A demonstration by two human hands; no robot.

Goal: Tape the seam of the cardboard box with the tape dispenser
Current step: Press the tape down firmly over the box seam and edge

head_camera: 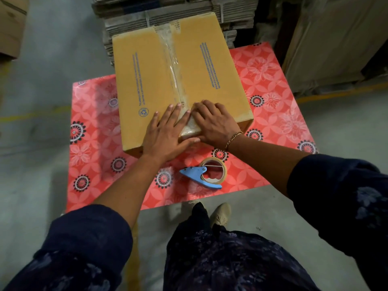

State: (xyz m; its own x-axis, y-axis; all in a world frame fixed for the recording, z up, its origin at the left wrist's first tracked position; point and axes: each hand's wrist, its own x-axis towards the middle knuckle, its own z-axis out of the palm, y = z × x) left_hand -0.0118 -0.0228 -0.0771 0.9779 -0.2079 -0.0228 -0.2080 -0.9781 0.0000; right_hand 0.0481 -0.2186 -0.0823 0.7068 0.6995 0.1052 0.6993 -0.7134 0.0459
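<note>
A closed brown cardboard box (147, 85) with blue print sits on a table with a red flowered cover (273, 97). Clear tape (172, 66) runs along the box's middle seam from the far edge to the near edge. My left hand (165, 133) lies flat with fingers spread on the near end of the seam. My right hand (216, 122) presses flat beside it, on the tape's near end at the box edge. The blue tape dispenser (206, 174) with its tape roll lies on the table just in front of the box, apart from both hands.
Stacks of flattened cardboard (159, 13) rise behind the table. Large cartons (336, 43) stand at the right, and another box (10, 26) at the far left. The grey floor has a yellow line (340, 93). My shoe (220, 213) is below the table's near edge.
</note>
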